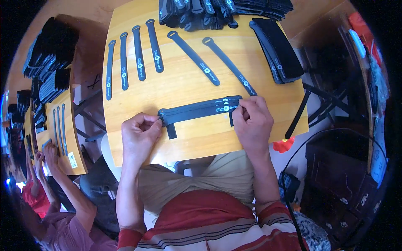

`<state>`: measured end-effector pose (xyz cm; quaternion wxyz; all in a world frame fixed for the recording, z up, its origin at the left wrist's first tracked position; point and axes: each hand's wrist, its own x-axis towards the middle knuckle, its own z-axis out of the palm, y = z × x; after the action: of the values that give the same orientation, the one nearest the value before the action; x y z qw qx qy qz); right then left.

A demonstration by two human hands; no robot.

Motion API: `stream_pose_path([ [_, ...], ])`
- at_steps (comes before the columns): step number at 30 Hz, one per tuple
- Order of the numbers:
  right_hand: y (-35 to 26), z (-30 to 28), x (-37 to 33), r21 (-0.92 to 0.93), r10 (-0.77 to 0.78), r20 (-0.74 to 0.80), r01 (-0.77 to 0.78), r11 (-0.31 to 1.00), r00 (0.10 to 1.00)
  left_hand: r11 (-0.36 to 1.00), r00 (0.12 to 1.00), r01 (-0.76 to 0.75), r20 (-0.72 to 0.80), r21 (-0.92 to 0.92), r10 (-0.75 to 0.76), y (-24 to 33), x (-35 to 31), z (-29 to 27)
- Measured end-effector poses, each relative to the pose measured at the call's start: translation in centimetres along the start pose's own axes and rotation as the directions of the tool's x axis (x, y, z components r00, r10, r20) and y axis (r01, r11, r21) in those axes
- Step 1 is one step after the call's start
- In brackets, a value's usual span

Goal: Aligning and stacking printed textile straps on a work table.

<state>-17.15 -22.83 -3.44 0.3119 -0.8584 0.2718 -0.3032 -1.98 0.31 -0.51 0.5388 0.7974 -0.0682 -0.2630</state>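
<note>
A short stack of dark grey hook-and-loop straps (194, 109) with white print lies crosswise near the front of the wooden table (201, 144). My left hand (140, 134) pinches its left end between thumb and fingertips. At the other end, the fingers of my right hand (254, 123) are closed on the stack's right tip. Two short black tabs stick out from under the stack; the left tab (171, 131) shows more fully. Beyond my right hand, a single strap (228, 65) lies slanted, its lower end close to my knuckles.
Several single straps (138, 52) lie spread across the table. A big heap of straps (197, 12) fills the far edge, and a black bundle (278, 50) sits at the far right. At left, another person's hands (49, 152) work at a second table (63, 129).
</note>
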Motion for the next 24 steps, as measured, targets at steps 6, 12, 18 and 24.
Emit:
stream_pose_path([
  [6,-2.1,-1.1,0.4,-0.408,-0.092,0.146,0.145,0.901,0.985,0.997,0.999,-0.047,-0.011,0.059,0.047,-0.1,0.0,0.0],
  [12,-4.5,0.5,-0.6,-0.304,-0.445,0.217,0.493,0.815,0.869,0.994,0.996,-0.081,0.027,0.073,0.079,-0.7,0.3,-0.3],
  [18,-4.5,1.0,-2.0,-0.293,-0.374,0.368,0.488,0.822,0.851,0.993,0.996,-0.075,0.05,0.092,0.071,-0.3,0.3,-0.6],
  [24,-4.4,1.2,-2.4,-0.297,-0.368,0.374,0.486,0.822,0.851,0.861,0.955,-0.231,-0.065,0.453,0.291,-0.4,-0.5,-1.8],
])
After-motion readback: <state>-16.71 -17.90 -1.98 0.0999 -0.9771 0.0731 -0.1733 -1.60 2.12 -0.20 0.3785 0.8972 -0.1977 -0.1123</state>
